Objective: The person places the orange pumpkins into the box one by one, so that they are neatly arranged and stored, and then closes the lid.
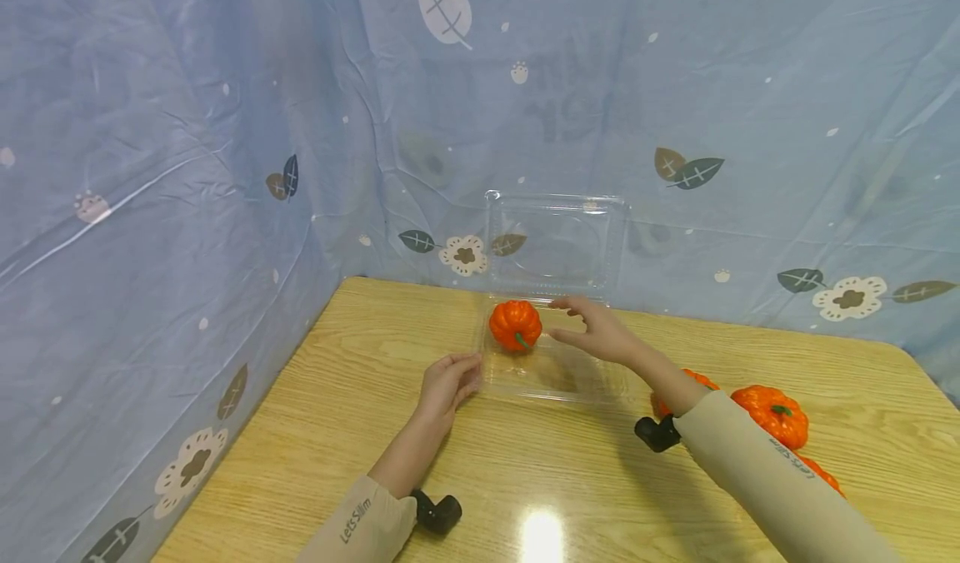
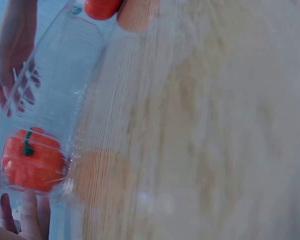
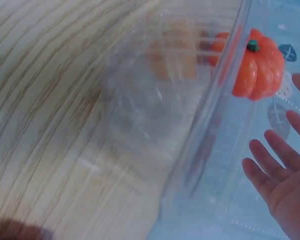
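Note:
A clear plastic clamshell container stands on the table with its lid raised at the back. One orange toy pumpkin with a green stem sits in the back left of its base. My left hand holds the base's left edge; in the left wrist view its fingertips meet the wall beside the pumpkin. Over the right part of the base, my right hand hovers with nothing in it, apart from the pumpkin. The right wrist view shows its fingers spread.
On the table's right lie more orange pumpkins, partly covered by my right forearm and sleeve. A patterned blue curtain closes off the back and left. Wooden tabletop extends around the container.

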`<state>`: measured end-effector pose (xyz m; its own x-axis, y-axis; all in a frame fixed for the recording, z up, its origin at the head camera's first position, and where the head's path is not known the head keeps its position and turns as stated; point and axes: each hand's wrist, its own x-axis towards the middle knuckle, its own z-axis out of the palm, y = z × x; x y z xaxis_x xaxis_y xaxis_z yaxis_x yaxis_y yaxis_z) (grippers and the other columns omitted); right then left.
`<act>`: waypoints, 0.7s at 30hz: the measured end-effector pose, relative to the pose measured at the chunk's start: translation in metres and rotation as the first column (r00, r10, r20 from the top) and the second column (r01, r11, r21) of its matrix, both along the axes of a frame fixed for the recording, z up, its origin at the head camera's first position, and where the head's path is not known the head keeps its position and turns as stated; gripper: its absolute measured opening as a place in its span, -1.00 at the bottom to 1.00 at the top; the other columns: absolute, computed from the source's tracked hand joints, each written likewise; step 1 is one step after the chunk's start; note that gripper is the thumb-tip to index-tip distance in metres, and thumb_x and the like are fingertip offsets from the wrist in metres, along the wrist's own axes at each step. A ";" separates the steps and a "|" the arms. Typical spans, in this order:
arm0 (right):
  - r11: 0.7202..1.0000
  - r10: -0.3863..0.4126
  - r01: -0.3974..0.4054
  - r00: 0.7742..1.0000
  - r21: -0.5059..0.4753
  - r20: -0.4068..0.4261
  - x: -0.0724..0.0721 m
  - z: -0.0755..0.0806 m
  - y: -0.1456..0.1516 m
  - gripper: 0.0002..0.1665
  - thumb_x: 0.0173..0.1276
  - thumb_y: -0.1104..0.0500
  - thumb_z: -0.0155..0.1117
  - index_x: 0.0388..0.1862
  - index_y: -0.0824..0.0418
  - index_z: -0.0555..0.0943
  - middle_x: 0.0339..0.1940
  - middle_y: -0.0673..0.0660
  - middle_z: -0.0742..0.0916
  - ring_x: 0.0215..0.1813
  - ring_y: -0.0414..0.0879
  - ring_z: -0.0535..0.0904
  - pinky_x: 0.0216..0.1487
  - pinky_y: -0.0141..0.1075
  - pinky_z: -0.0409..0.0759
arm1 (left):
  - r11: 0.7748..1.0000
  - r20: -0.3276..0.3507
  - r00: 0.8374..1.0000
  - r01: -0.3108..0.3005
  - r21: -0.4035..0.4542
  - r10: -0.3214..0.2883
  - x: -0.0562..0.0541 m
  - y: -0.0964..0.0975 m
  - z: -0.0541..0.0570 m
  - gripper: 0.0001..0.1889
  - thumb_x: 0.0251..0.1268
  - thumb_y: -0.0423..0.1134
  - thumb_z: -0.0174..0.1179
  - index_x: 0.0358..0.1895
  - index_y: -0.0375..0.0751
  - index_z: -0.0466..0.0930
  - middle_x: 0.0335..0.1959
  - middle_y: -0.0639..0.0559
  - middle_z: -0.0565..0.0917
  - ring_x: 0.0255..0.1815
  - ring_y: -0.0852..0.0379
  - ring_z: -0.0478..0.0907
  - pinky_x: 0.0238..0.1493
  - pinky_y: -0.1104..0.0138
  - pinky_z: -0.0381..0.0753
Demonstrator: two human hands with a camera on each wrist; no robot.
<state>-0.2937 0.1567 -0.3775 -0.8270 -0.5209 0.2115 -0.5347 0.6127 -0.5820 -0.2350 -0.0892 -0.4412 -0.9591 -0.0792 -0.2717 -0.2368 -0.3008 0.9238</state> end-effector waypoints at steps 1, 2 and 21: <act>1.000 0.006 -0.006 1.000 0.000 0.009 0.001 0.000 0.002 -0.48 0.27 0.12 0.24 0.17 0.31 0.43 0.17 0.31 0.53 0.15 0.32 0.42 0.09 0.17 0.41 | 1.000 0.001 1.000 -0.002 0.001 0.002 0.000 0.000 0.000 -0.82 0.18 -0.28 0.22 -0.24 -0.33 0.55 -0.26 -0.05 0.61 -0.24 0.15 0.56 -0.21 0.44 0.59; 1.000 0.010 -0.010 1.000 0.002 0.013 0.001 0.001 0.005 -0.48 0.28 0.12 0.23 0.17 0.31 0.43 0.16 0.31 0.53 0.14 0.32 0.42 0.09 0.17 0.41 | 1.000 0.001 1.000 -0.002 0.001 0.002 0.000 0.000 0.000 -0.82 0.18 -0.28 0.22 -0.25 -0.33 0.55 -0.26 -0.06 0.61 -0.24 0.15 0.56 -0.21 0.44 0.60; 0.991 0.109 -0.119 0.984 0.065 0.143 0.013 0.010 0.054 -0.72 0.33 0.12 0.18 -0.09 0.29 0.55 -0.19 0.10 0.69 -0.11 -0.02 0.61 -0.05 -0.16 0.59 | 1.000 -0.005 1.000 0.002 0.005 -0.002 0.002 0.000 0.002 -0.82 0.19 -0.28 0.20 -0.22 -0.34 0.56 -0.17 -0.11 0.62 -0.17 0.10 0.56 -0.10 0.36 0.60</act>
<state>-0.2808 0.2108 -0.3674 -0.7802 -0.6230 0.0564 -0.5202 0.5961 -0.6115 -0.2326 -0.0892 -0.4395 -0.9608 -0.0754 -0.2670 -0.2326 -0.3052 0.9234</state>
